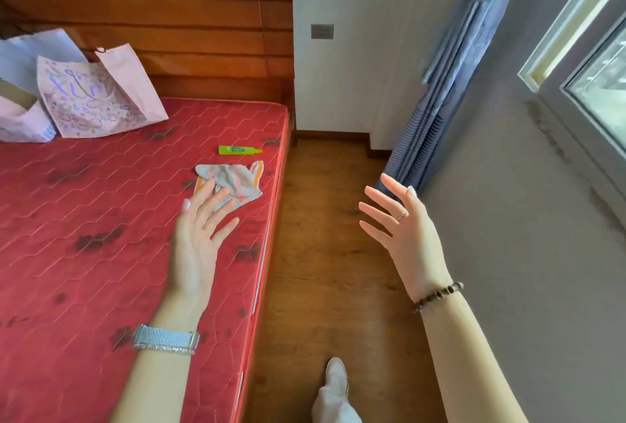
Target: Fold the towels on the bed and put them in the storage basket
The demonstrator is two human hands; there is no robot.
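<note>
A small crumpled towel [233,180], grey-white with orange stripes, lies on the red mattress [84,219] near its right edge. My left hand [200,236] reaches over the mattress with fingers spread, and its fingertips overlap the towel's near edge. My right hand [403,233] hovers open above the wooden floor, to the right of the bed, holding nothing. No storage basket shows in the head view.
A green tube [240,150] lies just beyond the towel. Pink paper bags [95,97] lean against the wooden headboard [169,16] at the back left. Wooden floor [325,253] runs along the bed's right side, with a blue curtain [437,111] and a window [596,83] beyond. My foot [335,378] stands on the floor.
</note>
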